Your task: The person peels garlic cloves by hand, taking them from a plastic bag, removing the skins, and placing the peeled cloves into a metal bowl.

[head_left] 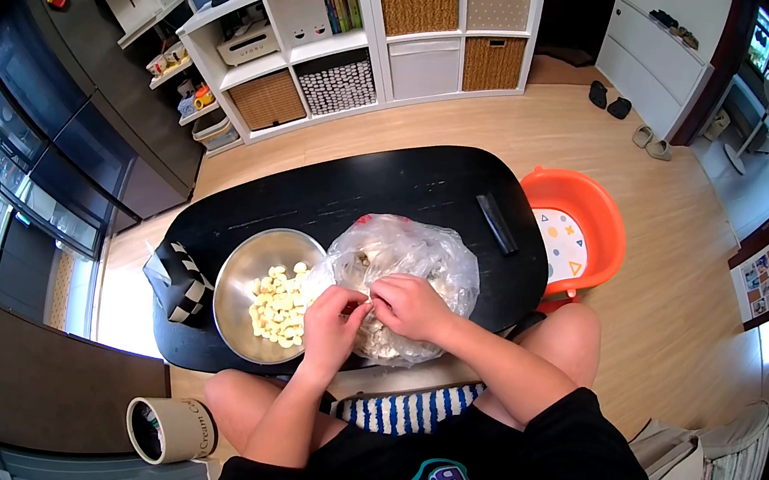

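On a black table [333,186], a clear plastic bag [449,258] lies open with pale pieces inside that I cannot make out well. My left hand [333,322] and my right hand [407,305] meet over the bag's near left part, fingertips pinched together around something small and pale. What exactly they hold is too small to name. Just left of my left hand stands a round metal bowl [242,266], tilted in view, with several pale yellow peeled cloves [278,307] in it.
A dark bar-shaped object [497,223] lies on the table's right side. Beyond the right edge is an orange tub [606,231]. A checkered black-and-white item [184,283] sits at the left end. A cream bin [188,432] stands on the floor, lower left.
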A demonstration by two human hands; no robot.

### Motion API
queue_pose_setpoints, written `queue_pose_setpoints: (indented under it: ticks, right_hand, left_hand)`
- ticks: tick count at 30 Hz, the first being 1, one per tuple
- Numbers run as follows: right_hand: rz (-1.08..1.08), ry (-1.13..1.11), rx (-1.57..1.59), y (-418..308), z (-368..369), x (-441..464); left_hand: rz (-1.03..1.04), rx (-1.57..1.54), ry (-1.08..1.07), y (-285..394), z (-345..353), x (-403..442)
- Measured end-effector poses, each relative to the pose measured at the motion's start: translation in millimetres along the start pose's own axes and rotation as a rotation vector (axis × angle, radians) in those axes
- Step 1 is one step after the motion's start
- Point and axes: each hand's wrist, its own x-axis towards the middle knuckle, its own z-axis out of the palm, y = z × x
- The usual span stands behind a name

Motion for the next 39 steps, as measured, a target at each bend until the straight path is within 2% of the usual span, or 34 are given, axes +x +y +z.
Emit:
queue_pose_setpoints:
  ticks: [39]
  right_hand:
    - [0.110,0.062,0.173,0.6,2.8,2.4]
  left_hand:
    - [-0.040,-0.095,-0.008,1.9,-0.7,1.0]
